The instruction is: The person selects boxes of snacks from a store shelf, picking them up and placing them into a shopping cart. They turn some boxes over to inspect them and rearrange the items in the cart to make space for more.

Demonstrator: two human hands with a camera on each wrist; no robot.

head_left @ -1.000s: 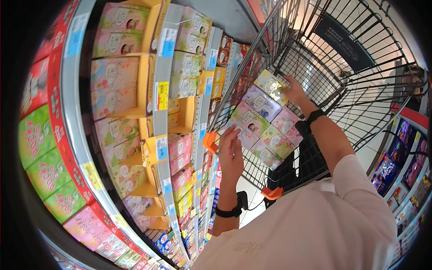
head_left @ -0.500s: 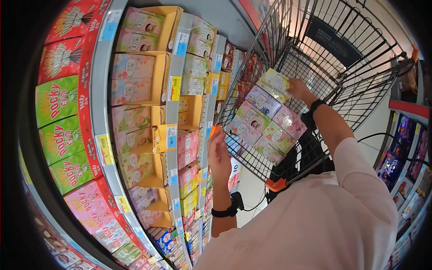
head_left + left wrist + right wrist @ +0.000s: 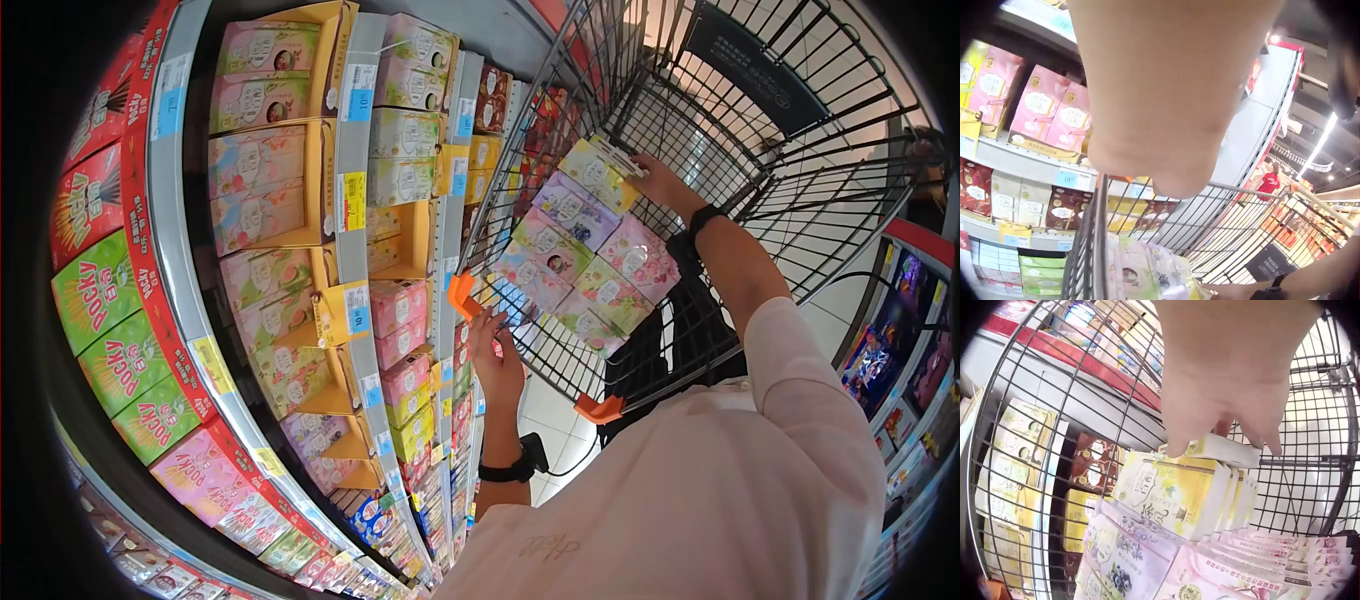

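My right hand (image 3: pixel 660 185) is over the far end of a pack of boxes in the shopping cart. In the right wrist view, its thumb and fingers pinch a small yellow-and-white box (image 3: pixel 1225 450) lying on top of standing yellow boxes (image 3: pixel 1169 490). Nearer me sit purple blueberry boxes (image 3: pixel 575 210), pink boxes (image 3: pixel 640 262) and green-pink boxes (image 3: pixel 610 295), packed side by side. My left hand (image 3: pixel 495 355) has its fingers loosely bent, fingertips right at the cart rim below the orange corner piece (image 3: pixel 463 295). Seen from the left wrist, those fingertips are hidden.
Shelves of stacked snack boxes (image 3: pixel 262 100) run along the left, with green Pocky boxes (image 3: pixel 95 285) at the near end. The wire cart (image 3: pixel 680 385) stands beside them. Another shelf (image 3: pixel 905 330) of shiny bags is at the right.
My left hand moves from beside the nearest boxes to the cart's orange corner, then slightly below it. My right hand stays at the yellow boxes, where one now shows raised edge-on. The head view swings.
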